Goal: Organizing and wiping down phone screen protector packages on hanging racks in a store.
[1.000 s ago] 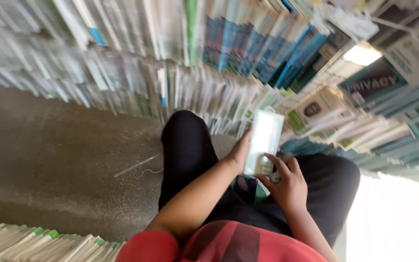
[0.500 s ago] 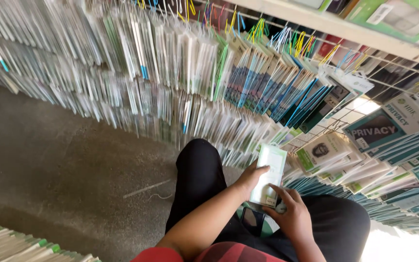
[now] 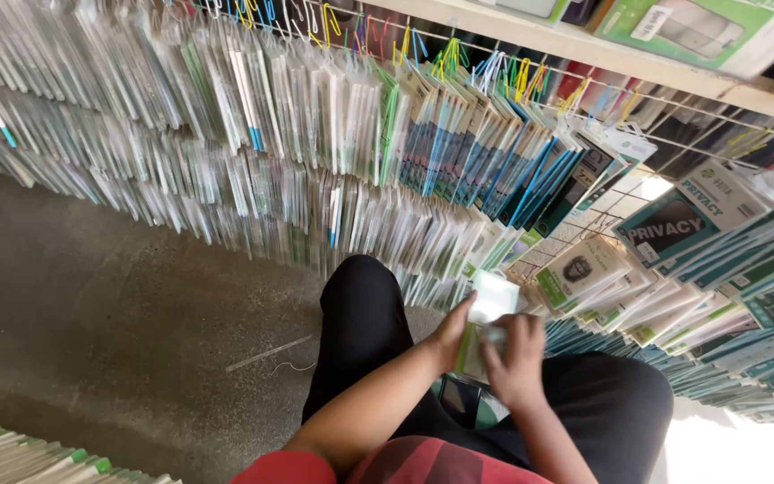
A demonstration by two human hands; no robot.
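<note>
I hold a flat white and green packet [image 3: 487,315] over my lap with both hands. My left hand [image 3: 451,333] grips its left edge, fingers curled behind it. My right hand [image 3: 514,358] covers the packet's lower right part from the front, fingers bent onto it. My legs in black trousers [image 3: 362,332] are spread below, and a small dark item [image 3: 464,401] lies between my knees.
A wire wall rack [image 3: 530,134] hangs dense rows of flat packets in front of me, from far left to right. A shelf [image 3: 584,40] runs above with boxes. The grey concrete floor [image 3: 118,314] lies left; more stacked packets [image 3: 20,453] sit at bottom left.
The view has tilted up toward the rack. My right hand has moved from below the packet up onto its front, and the packet has dropped slightly closer to my lap.
</note>
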